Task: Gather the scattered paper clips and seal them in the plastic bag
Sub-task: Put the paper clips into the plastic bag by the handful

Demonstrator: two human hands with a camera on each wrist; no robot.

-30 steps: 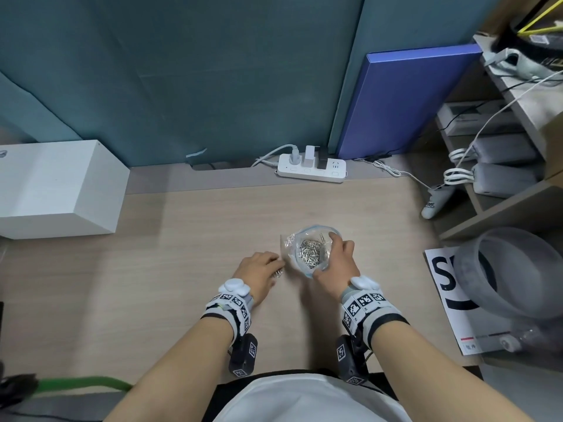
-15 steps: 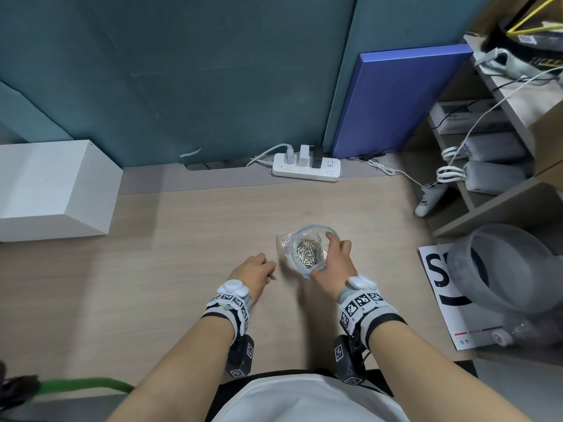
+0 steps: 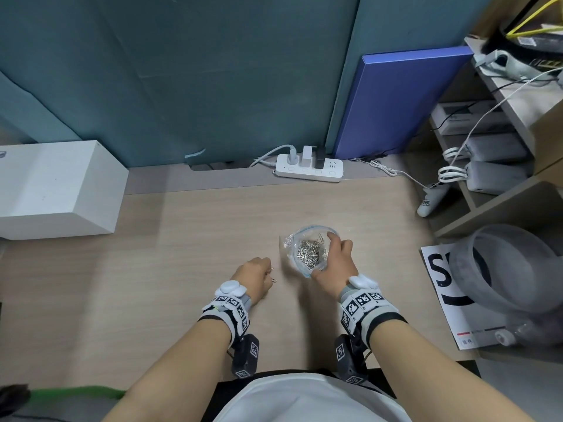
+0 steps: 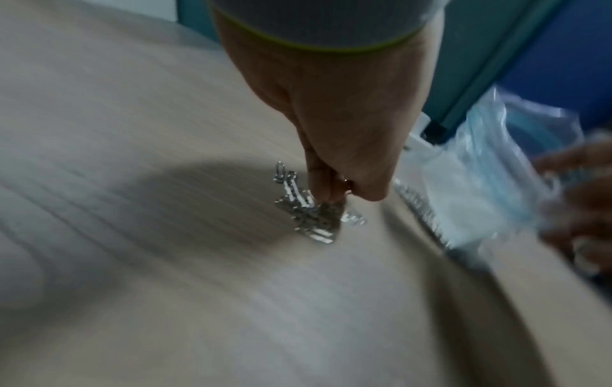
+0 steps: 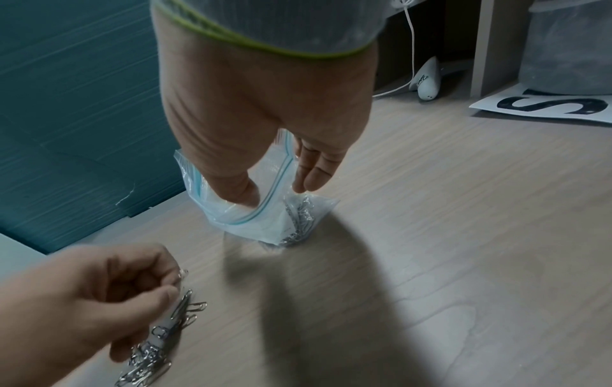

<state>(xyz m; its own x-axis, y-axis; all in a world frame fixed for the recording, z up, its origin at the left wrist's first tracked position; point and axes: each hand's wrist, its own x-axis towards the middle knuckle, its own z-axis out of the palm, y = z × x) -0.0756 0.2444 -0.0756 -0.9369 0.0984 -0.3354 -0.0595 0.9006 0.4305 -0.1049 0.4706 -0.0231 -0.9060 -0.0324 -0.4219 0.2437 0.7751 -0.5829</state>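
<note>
Big light-wood desk takes up most of the head view, with a white box at the back left, a blue board leaning on the teal partition, and a white power strip along the back edge. A grey bin sits off to the right on a printed sheet.

The plastic bag stands on the desk right of centre, mouth wide open. The right hand holds it open: in the right wrist view the thumb is tucked inside the zip rim and the fingers lie fairly straight against the outside. A heap of bagged clips is already in the bottom.

The left hand is just beside the bag on its left, not touching it, knuckles up and fingers curled. It's pinching a bunch of loose paper clips, with the cluster dangling from the fingertips down toward the desk. The left wrist view is blurry, so I can't tell if the lowest clips actually touch the wood.
</note>
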